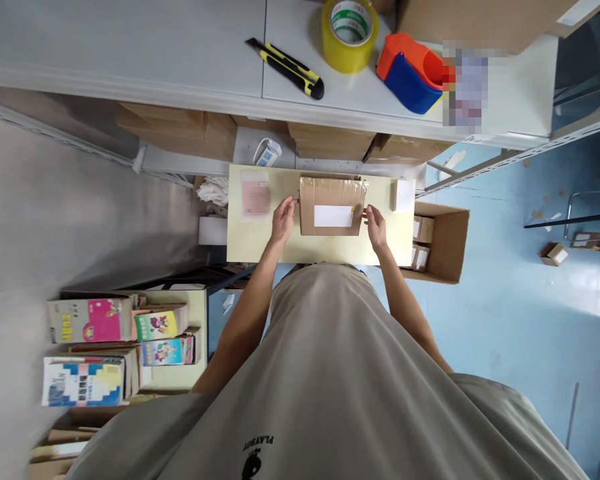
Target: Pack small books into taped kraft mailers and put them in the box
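Note:
A taped cardboard box [331,192] with a white label [333,216] on its upper face sits at the middle of the pale yellow table [253,247]. My left hand [283,219] is at its left side, fingers curled in with the tips at the box edge. On the opposite side, my right hand [375,227] has its bent fingertips at the box's right edge. Between them the two hands hold the box. Left of my left hand lies a pinkish sheet or packet [255,193]; a small white box [404,195] stands right of my right hand.
On the shelf above are a utility knife [293,70], a yellow tape roll [351,57] and an orange-and-blue holder [414,77]. An open carton [450,243] with small boxes stands right of the table. Stacked books [93,320] are at lower left.

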Tool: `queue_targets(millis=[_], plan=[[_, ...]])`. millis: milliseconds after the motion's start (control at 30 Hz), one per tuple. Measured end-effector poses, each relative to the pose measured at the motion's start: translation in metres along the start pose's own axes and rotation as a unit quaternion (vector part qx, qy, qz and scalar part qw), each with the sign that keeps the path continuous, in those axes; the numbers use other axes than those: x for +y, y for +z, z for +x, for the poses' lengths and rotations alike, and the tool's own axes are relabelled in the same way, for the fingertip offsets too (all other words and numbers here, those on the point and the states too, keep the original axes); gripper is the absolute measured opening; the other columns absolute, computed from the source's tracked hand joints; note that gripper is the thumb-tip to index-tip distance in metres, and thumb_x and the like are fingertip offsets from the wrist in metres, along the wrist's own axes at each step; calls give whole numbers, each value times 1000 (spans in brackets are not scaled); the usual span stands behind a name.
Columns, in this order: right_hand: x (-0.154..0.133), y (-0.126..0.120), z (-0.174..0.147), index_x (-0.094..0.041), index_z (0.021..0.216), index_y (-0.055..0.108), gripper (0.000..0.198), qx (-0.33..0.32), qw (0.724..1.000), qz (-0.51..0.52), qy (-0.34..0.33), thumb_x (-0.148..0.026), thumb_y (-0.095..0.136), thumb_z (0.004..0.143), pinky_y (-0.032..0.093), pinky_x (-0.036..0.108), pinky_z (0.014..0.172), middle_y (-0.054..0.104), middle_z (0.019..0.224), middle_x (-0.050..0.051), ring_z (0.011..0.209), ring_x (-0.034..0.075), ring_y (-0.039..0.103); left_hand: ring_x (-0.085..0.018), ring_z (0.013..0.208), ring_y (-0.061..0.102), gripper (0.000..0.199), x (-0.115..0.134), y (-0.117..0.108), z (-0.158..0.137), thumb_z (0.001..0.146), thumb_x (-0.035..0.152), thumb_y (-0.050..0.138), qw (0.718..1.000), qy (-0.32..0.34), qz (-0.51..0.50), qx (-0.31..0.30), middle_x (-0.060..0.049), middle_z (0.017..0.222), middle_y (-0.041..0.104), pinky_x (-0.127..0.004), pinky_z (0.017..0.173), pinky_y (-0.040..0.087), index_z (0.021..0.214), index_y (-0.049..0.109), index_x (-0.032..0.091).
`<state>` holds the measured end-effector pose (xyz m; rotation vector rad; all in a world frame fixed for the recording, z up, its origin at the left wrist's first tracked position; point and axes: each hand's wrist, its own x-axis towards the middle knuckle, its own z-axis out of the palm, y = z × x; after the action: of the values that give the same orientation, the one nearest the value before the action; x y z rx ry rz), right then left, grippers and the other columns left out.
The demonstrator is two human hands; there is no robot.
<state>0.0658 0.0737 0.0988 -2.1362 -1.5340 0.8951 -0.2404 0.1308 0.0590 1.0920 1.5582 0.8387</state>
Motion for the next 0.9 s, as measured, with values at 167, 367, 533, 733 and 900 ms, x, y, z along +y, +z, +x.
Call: queue_targets(millis=[167, 367, 533, 733, 900], plan=[[1, -2, -21, -18, 169, 57, 88, 38, 979, 191, 64, -77, 20, 117, 63, 39, 106, 72, 161, 23, 137, 28, 75, -36, 142, 75, 77, -5, -8, -18, 113, 84, 48, 999, 37, -30, 18, -20, 155, 77, -51, 115, 64, 150, 75, 22], [16, 18, -21, -23, 141, 74, 95, 45, 953, 278, 115, -101, 39, 100, 62, 51, 110, 78, 148, 20, 125, 34, 76, -35, 132, 77, 77, -25, 0, -30, 108, 90, 51, 1000, -18, -14, 13, -18, 140, 82, -50, 113, 63, 134, 79, 23], [25, 20, -15, -24, 141, 74, 90, 43, 965, 240, 98, -98, 38, 103, 63, 53, 111, 78, 147, 19, 130, 34, 76, -36, 145, 72, 75, -32, -2, -32, 108, 88, 52, 1000, -3, -10, 2, -20, 149, 79, -53, 126, 56, 137, 78, 23], [-18, -2, -25, -26, 144, 74, 65, 199, 969, 143, -36, -78, 51, 114, 66, 50, 101, 79, 142, 18, 122, 31, 76, -34, 152, 69, 74, -51, -36, -13, 109, 86, 52, 999, -10, -10, 52, -19, 156, 76, -54, 131, 54, 142, 76, 24], [-104, 23, -39, -30, 140, 74, 43, 159, 962, 154, -159, -63, 55, 120, 68, 50, 101, 78, 133, 13, 116, 30, 78, -34, 160, 63, 67, -85, -98, 12, 108, 82, 59, 991, -62, 4, 121, -17, 162, 72, -51, 135, 50, 140, 75, 26]])
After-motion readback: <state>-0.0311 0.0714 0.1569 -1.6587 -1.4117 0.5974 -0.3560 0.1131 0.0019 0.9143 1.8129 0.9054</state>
